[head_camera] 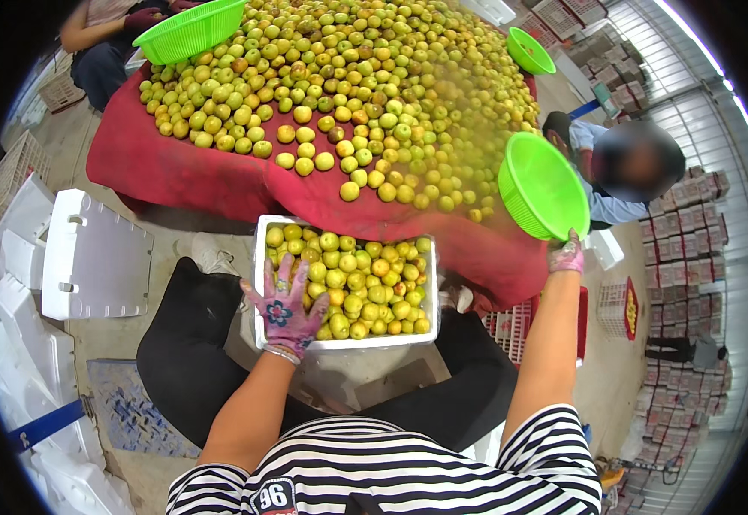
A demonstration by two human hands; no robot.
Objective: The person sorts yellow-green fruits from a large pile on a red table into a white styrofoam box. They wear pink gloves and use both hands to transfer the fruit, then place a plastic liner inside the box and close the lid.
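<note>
My left hand (284,308), in a pink glove with a flower print, lies spread over the left end of a white foam box (348,344), touching the fruit in it. The box stands between my knees and is filled with round yellow-green fruit (355,280). My right hand (566,257), also in a pink glove, is at the right and grips the rim of a bright green plastic basket (528,187), tilted at the table's edge. The inside of the basket that shows holds no fruit. A large heap of similar fruit (374,77) covers the red cloth (200,177) beyond the box.
Two more green baskets (190,32) (531,51) are at the heap's sides. One person (100,38) sits at the upper left, another (612,161) at the right. Foam boxes (97,257) stand at the left, a red crate (509,328) by my right knee, stacked cartons (683,238) along the wall.
</note>
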